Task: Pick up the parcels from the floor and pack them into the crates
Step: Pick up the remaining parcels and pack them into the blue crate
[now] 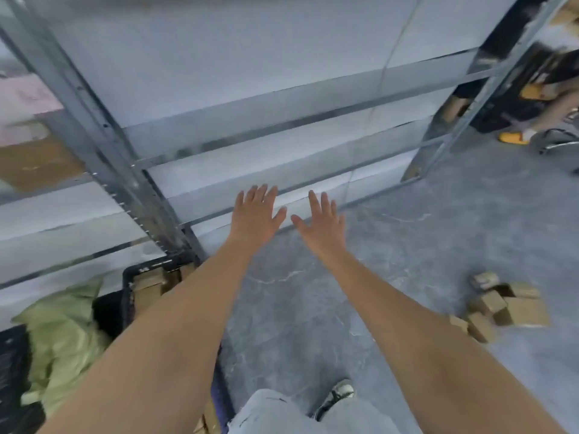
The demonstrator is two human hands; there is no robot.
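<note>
Both my arms stretch forward over the grey floor. My left hand (pixel 257 211) and my right hand (pixel 322 219) are spread flat with straight fingers, side by side, holding nothing. A heap of small brown cardboard parcels (pixel 501 306) lies on the floor at the right, well away from both hands. A black crate (pixel 150 270) with cardboard parcels inside stands at the left, partly hidden under my left forearm.
A grey metal shelving rack (pixel 250 130) fills the space ahead. A pale green sack (pixel 62 336) lies at the lower left beside another dark crate (pixel 12 371). Another person's legs and yellow shoe (pixel 513 137) show at the far right. My own shoe (pixel 338 396) is below.
</note>
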